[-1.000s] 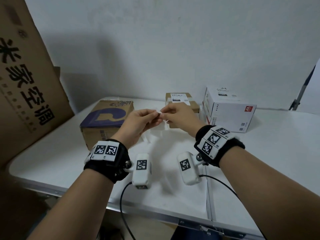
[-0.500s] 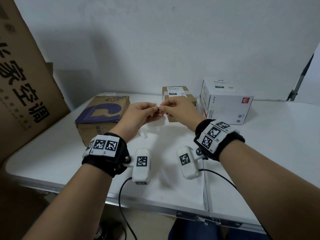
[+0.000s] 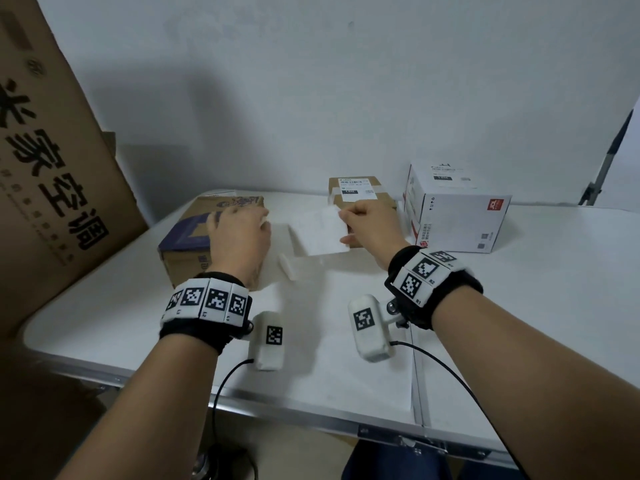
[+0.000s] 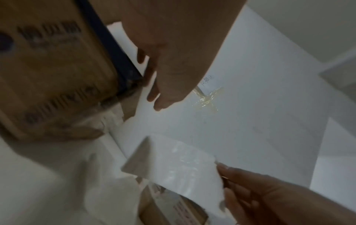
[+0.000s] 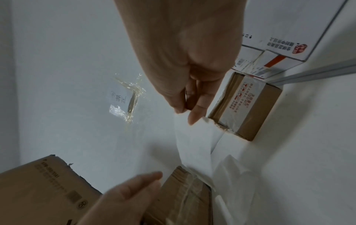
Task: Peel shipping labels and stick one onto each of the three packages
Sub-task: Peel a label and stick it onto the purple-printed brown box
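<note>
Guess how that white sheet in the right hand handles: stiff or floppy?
Probably floppy: the white sheet hangs from a corner pinch of the right hand and curves in the right wrist view. Likely very light, a two-finger grip carries it. Any exposed adhesive could cling; the frames do not show that.

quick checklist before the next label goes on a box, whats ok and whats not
1. Label held: ok. The right hand pinches the white sheet at its top corner.
2. Left hand free: ok. It is off the sheet, over the left box, and holds nothing that shows.
3. Backing fully off: cannot tell. The wrist views are too blurred to show it.
4. Target bare: ok, as far as it shows. No label shows on the left box's top; the middle box and the white box each carry one.
5. Sheet flat: not ok. It hangs curved from one corner.
</note>
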Available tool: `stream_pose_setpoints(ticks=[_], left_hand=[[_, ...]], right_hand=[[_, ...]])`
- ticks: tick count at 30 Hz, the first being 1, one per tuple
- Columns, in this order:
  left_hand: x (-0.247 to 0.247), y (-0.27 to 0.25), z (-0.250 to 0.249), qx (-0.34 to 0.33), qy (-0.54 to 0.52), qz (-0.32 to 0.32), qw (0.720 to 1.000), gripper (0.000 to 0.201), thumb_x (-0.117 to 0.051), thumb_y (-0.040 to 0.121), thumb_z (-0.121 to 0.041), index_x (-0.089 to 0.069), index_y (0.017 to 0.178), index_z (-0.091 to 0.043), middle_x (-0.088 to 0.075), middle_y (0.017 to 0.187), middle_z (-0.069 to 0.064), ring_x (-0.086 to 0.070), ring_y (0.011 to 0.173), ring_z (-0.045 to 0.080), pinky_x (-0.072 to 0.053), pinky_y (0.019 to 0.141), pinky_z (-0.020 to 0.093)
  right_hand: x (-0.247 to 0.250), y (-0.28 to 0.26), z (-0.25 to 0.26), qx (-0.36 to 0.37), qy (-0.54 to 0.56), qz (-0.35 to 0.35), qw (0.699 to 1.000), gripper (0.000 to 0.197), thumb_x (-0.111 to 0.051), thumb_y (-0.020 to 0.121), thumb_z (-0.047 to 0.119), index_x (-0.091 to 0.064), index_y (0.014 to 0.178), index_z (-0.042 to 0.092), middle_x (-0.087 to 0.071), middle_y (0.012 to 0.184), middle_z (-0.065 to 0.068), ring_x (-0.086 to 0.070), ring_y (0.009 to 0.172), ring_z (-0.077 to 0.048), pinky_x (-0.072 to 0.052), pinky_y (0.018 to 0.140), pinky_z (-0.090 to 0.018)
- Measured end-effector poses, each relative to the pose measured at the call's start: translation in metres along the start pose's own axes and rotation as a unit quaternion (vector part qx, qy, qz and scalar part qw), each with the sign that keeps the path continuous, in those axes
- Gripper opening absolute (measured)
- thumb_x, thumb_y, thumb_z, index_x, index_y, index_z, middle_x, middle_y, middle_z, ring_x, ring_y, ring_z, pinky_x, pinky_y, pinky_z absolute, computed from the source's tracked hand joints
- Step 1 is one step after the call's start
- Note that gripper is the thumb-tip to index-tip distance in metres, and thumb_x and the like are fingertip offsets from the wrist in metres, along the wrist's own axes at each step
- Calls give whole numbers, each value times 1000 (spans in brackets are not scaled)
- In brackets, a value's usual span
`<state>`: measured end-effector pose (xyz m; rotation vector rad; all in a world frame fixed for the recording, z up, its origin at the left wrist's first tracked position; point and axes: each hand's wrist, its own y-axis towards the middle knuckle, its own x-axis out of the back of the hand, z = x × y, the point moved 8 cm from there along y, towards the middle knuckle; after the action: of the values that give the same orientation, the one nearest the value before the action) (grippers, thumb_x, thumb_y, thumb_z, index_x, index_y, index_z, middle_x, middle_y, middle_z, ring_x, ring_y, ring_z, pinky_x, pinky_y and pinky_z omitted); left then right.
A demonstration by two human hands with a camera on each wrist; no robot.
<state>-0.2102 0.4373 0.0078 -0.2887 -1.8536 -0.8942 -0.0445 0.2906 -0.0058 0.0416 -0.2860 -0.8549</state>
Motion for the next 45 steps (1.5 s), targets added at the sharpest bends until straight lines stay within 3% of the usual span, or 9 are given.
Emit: stream_pose_setpoints(ticks=[3,8,11,18,22,25,30,35,45], left_hand=[[-20,-4,2,25,13,115,993,38,-40,97,-36,-54,132,-29,-41,149,-2,-30,139,36,-13,110,62],[-21,-8,-16,-16,11,136,990,41,-49,95,-36,-50,136,-32,-39,151,-7,-24,144,27,-10,115,54],[-20,-11,-22,-40,57,154,986,55,-57,91,-27,-39,143,-31,-31,155,-9,-23,145,20,-3,112,65],[-15,-20,-18,-53,89,257,961,86,-59,88,-7,-7,154,-20,-6,162,-1,-6,149,24,-7,112,66],[-9,-19,-14,-58,53,212,974,68,-59,89,-21,-27,150,-24,-26,158,4,-29,142,28,-29,110,55],[-3,-22,-29,-82,15,154,984,42,-61,86,-36,-53,125,-25,-57,129,1,-48,123,30,-37,96,48],[-12,-29,-65,-109,1,148,983,53,-62,77,-58,-55,123,-33,-61,124,-5,-45,120,27,-33,93,44],[-7,-39,-104,-141,-10,126,982,28,-62,76,-55,-47,78,-31,-63,97,-5,-51,102,26,-34,82,39],[-18,-43,-138,-162,-49,189,967,41,-50,81,-66,-60,108,-37,-65,107,-5,-54,107,26,-41,92,43]], right_hand=[[1,0,1,0,9,-16,1000,13,-59,93,13,-65,82,10,-62,88,3,-67,63,-15,-60,77,-45],[15,-1,12,38,-22,-60,997,23,-58,92,11,-67,86,-10,-61,75,-3,-64,72,-18,-59,64,-21],[25,1,16,48,-34,-84,995,25,-58,90,12,-68,85,-11,-60,69,-6,-64,64,-15,-60,76,-41],[32,-2,15,36,-40,-90,994,25,-58,89,14,-68,84,-9,-66,73,-1,-66,65,-12,-59,78,-46],[35,-7,19,54,-48,-99,992,25,-58,88,14,-69,79,-7,-72,86,-16,-71,77,-24,-58,82,-44],[41,-7,24,55,-55,-104,992,22,-57,87,17,-73,80,4,-70,80,-5,-72,78,-24,-58,82,-42],[57,-12,37,76,-69,-122,987,22,-57,87,19,-72,77,7,-73,82,-9,-71,80,-26,-57,82,-44],[79,-17,41,95,-75,-132,984,19,-58,87,20,-75,83,12,-70,79,2,-70,84,-24,-54,88,-42],[105,-22,27,91,-71,-131,985,17,-60,87,23,-75,89,15,-73,86,0,-70,87,-20,-54,91,-41]])
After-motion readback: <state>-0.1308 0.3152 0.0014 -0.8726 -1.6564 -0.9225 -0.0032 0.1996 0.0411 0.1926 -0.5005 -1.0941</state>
